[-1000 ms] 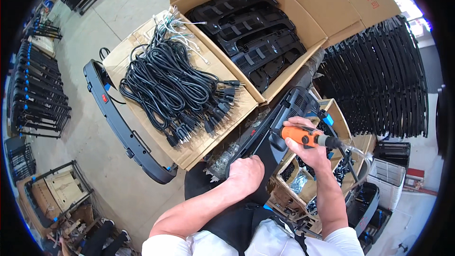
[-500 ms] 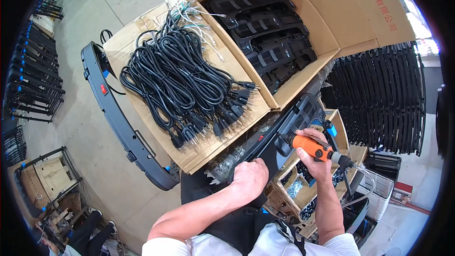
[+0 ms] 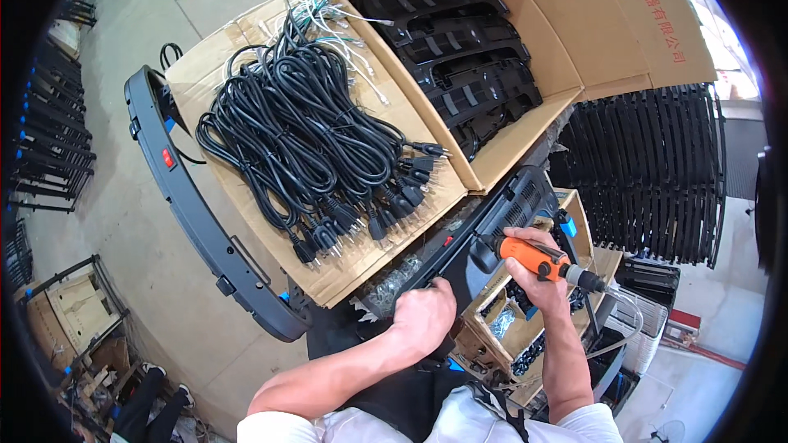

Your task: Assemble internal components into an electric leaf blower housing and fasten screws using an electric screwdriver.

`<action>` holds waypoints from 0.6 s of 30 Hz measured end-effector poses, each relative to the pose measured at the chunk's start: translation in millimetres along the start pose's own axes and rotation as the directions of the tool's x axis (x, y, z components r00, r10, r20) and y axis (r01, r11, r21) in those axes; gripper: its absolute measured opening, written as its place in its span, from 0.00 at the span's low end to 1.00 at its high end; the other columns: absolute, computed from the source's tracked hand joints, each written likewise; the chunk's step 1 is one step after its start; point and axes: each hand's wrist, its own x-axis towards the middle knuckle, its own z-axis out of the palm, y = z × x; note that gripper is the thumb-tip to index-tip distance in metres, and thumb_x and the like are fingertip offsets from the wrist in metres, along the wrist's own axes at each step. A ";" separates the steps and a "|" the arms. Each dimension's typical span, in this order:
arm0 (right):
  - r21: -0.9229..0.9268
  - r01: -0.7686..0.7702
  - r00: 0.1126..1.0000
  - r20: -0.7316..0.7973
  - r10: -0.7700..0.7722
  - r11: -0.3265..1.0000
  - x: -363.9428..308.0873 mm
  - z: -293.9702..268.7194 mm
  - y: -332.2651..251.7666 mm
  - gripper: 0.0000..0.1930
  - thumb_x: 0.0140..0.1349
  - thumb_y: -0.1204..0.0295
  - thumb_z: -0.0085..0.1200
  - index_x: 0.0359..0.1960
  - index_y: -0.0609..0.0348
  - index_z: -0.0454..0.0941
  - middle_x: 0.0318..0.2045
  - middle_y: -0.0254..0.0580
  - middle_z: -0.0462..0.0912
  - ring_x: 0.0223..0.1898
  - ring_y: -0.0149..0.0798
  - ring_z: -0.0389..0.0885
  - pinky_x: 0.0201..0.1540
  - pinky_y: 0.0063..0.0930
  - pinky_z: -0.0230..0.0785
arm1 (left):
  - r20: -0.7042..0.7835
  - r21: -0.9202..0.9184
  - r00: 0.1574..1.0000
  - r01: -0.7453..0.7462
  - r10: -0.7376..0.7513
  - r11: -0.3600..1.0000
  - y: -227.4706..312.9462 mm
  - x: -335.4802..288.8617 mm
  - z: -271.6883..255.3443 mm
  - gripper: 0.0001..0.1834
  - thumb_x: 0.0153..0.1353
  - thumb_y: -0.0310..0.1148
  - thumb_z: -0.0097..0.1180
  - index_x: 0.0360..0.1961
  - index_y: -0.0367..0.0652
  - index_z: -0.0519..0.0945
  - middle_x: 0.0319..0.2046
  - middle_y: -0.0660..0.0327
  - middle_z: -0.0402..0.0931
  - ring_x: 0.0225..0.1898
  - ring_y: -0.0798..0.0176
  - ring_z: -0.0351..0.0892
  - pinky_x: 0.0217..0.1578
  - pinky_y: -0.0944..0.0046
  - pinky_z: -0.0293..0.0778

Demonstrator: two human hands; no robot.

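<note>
Brown cardboard box (image 3: 525, 0) of black plastic parts (image 3: 460, 57), upper centre.

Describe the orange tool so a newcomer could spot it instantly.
Start at the big open carton of black cables in the middle, then drop to its lower right corner. There the right hand grips a stubby driver over a black part. It is the only bright orange thing among black parts.

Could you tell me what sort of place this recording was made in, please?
Most likely a small assembly workshop or factory floor. A cardboard tray holds many bundled black power cords, a carton holds stacked black plastic parts, and the right hand grips an orange power screwdriver over a long black housing.
</note>
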 end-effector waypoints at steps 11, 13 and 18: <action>0.091 -0.020 1.000 -0.003 0.021 0.996 -2.2 -1.6 1.8 0.21 0.56 0.77 0.69 0.53 0.58 0.83 0.53 0.42 0.88 0.55 0.37 0.87 0.62 0.34 0.78 | -0.048 -0.647 0.999 -0.026 -0.007 0.762 -40.5 -72.5 8.0 0.16 0.75 0.40 0.57 0.47 0.35 0.78 0.29 0.49 0.84 0.31 0.51 0.87 0.32 0.55 0.81; 0.076 0.023 1.000 0.000 -0.023 0.997 -2.4 -1.7 11.9 0.22 0.57 0.76 0.69 0.55 0.59 0.83 0.53 0.42 0.88 0.54 0.36 0.86 0.61 0.33 0.77 | 0.034 -0.784 0.997 0.070 -0.070 0.616 -32.4 -70.1 6.9 0.15 0.77 0.40 0.54 0.42 0.36 0.78 0.27 0.53 0.82 0.30 0.57 0.84 0.31 0.58 0.79; 0.106 0.038 0.999 0.014 -0.040 0.994 -5.6 5.7 10.8 0.22 0.60 0.71 0.70 0.56 0.58 0.82 0.51 0.39 0.88 0.52 0.33 0.86 0.60 0.32 0.77 | 0.492 -0.846 0.871 0.476 -0.009 -0.240 -21.9 -70.0 13.6 0.13 0.81 0.37 0.44 0.46 0.39 0.77 0.29 0.63 0.74 0.24 0.70 0.69 0.26 0.69 0.67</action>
